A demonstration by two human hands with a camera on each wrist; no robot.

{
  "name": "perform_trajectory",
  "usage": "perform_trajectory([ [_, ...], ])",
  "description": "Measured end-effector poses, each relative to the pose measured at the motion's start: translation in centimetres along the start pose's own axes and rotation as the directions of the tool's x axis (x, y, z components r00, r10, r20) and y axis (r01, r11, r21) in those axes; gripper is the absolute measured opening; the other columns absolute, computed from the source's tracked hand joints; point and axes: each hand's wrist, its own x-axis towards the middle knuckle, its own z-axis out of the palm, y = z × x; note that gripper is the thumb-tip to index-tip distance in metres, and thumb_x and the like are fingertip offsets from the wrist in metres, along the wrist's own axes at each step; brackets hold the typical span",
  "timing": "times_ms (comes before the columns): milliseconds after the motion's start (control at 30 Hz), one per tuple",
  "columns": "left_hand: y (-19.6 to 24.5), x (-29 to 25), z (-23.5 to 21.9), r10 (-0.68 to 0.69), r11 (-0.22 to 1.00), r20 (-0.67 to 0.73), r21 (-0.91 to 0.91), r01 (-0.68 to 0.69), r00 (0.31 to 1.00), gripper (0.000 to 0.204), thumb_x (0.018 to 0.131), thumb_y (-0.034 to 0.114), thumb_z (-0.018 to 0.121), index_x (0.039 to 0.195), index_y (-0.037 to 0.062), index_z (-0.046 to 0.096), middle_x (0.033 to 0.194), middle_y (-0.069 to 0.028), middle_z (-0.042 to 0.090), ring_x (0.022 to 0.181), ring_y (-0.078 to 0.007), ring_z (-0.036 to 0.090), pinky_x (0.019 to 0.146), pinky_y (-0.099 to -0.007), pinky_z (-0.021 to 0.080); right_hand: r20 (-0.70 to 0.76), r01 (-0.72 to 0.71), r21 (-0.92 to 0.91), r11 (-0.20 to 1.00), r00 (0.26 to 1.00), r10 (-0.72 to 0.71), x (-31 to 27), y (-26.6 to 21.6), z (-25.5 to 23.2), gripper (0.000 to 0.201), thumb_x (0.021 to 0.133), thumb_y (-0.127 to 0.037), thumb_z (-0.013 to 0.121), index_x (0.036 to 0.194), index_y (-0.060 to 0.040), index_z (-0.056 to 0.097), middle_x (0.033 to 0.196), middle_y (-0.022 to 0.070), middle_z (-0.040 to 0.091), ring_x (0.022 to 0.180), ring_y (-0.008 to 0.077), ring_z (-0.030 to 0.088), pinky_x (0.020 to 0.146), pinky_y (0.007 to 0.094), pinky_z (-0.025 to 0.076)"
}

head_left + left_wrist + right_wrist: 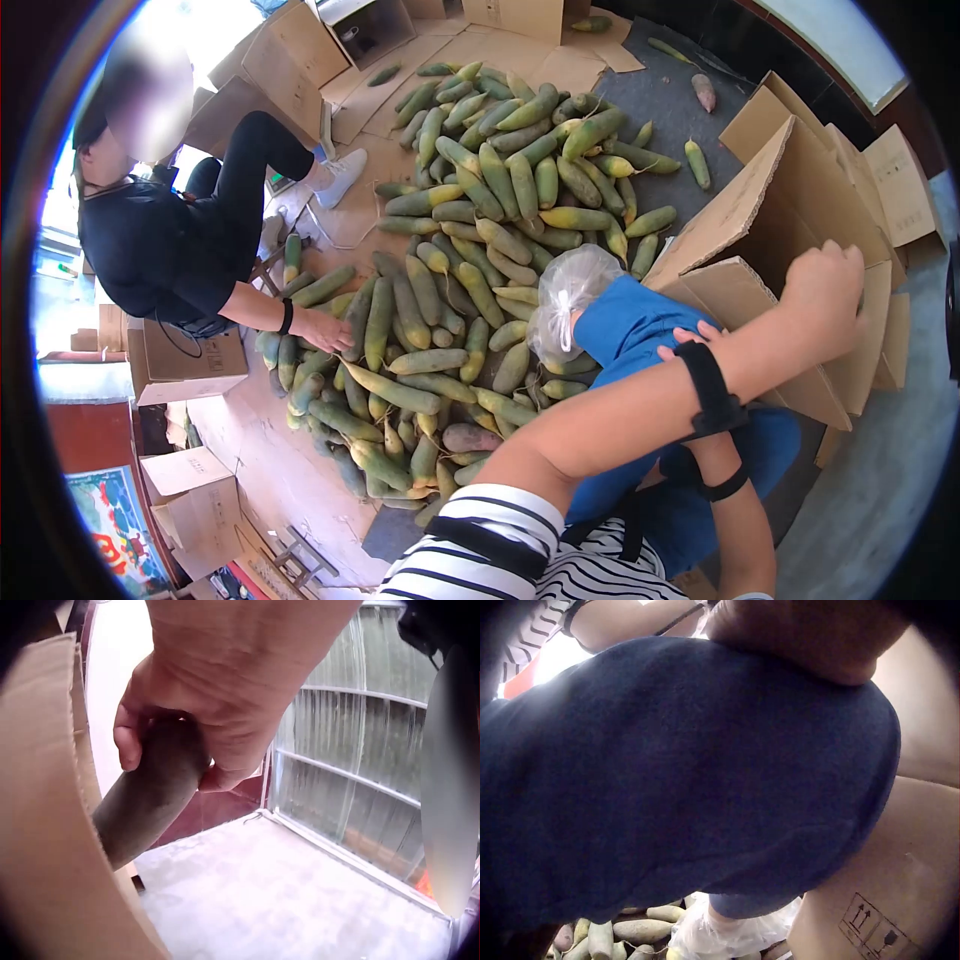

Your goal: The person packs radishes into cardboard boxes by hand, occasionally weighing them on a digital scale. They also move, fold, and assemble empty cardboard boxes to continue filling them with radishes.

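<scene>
My left hand (825, 300) is over the open cardboard box (720, 225), its arm crossing above the right one. In the left wrist view its fingers and thumb grip the end of a thick dark green radish (154, 791). The radish slants down behind the box's edge, so its lower end is hidden; in the head view the hand covers it. My right hand (692, 340) rests on the knee of the blue trousers (625, 320), partly hidden under the left forearm. The right wrist view shows that hand (810, 637) lying along the top of the knee.
A large heap of green radishes (430, 290) covers the floor ahead. Another person (165, 240) sits at the left, a hand (325, 330) on the heap. A clear plastic bag (565, 300) wraps my foot. More cardboard boxes (190, 360) stand around.
</scene>
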Motion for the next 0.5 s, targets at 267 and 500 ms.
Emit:
perform_trajectory([
  [267, -2.9, 0.2, 1.9, -0.086, 0.915, 0.358, 0.397, -0.068, 0.930, 0.042, 0.064, 0.022, 0.074, 0.098, 0.0007, 0.062, 0.092, -0.0128, 0.060, 0.084, -0.0214, 0.062, 0.061, -0.0272, 0.051, -0.014, -0.333, 0.434, 0.837, 0.926, 0.376, -1.0, -0.1, 1.5, 0.041, 0.087, -0.047, 0.053, 0.109, -0.0159, 0.066, 0.122, 0.0121, 0.058, 0.122, 0.0322, 0.047, 0.107, 0.0539, 0.027],
  [500, -2.6, 0.8, 3.7, -0.107, 0.933, 0.471, 0.352, -0.076, 0.876, 0.050, 0.059, 0.020, 0.080, 0.103, 0.0020, 0.064, 0.099, -0.0128, 0.061, 0.091, -0.0224, 0.061, 0.065, -0.0253, 0.051, 0.070, -0.026, -0.195, 0.981, 0.997, 0.040, 1.3, -0.4, -1.0, 0.031, 0.086, -0.041, 0.058, 0.106, -0.0207, 0.069, 0.114, 0.0052, 0.066, 0.115, 0.0259, 0.053, 0.108, 0.0463, 0.028],
])
